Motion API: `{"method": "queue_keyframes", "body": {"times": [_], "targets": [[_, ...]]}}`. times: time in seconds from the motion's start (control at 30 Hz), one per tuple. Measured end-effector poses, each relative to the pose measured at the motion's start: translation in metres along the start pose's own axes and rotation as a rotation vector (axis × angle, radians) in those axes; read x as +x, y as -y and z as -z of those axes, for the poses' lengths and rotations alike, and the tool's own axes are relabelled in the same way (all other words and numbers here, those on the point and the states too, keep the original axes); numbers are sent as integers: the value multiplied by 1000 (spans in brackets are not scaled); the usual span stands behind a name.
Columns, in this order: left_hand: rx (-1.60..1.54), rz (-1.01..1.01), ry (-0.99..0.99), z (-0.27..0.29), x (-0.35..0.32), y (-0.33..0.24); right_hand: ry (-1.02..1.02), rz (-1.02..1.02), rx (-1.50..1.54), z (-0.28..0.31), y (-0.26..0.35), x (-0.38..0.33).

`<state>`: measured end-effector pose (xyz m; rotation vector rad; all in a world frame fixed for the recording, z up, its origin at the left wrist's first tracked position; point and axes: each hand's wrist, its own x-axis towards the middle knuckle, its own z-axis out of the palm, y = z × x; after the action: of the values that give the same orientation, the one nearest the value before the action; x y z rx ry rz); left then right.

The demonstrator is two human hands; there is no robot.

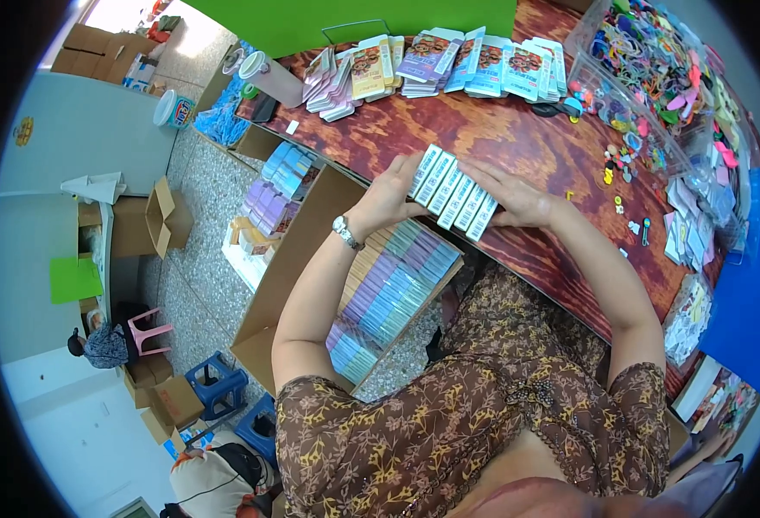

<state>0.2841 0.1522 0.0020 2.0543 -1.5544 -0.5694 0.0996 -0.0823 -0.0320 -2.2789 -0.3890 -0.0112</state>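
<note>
A row of several slim white-and-blue cardboard boxes [440, 184] is pressed together between my two hands, over the table's near edge, with narrow printed sides facing up. My left hand [389, 194], below a wristwatch, grips the row's left end. Against its right end lies my right hand [518, 198], fingers along the far side. Below my left forearm stands an open carton [298, 233] holding rows of similar boxes [393, 285] in yellow, purple and blue. Flattened or stacked printed packs [432, 60] in pink, yellow, purple and blue line the table's far side.
The table [518, 129] has a red-brown wood pattern. A tumbler [272, 79] stands at its far left. Plastic bins [656, 95] of colourful trinkets fill the right, with small loose charms [619, 164] nearby. On the floor are more box stacks [268, 203] and blue stools [216, 384]; other people sit left.
</note>
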Motion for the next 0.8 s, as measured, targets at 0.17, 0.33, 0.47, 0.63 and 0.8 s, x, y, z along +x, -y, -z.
{"method": "queue_keyframes", "body": {"times": [0.17, 0.33, 0.47, 0.63, 0.8], "targets": [[-24, -43, -47, 26, 7, 29, -36, 85, -5, -5, -18, 41], [-355, 233, 89, 63, -11, 49, -59, 85, -56, -23, -22, 89], [-358, 335, -27, 67, -7, 59, 41, -15, -88, -11, -8, 95], [-1, 288, -313, 59, -7, 58, 109, -75, -72, 19, 6, 67], [195, -58, -545, 52, 55, 10, -144, -234, -218, 33, -20, 26]]}}
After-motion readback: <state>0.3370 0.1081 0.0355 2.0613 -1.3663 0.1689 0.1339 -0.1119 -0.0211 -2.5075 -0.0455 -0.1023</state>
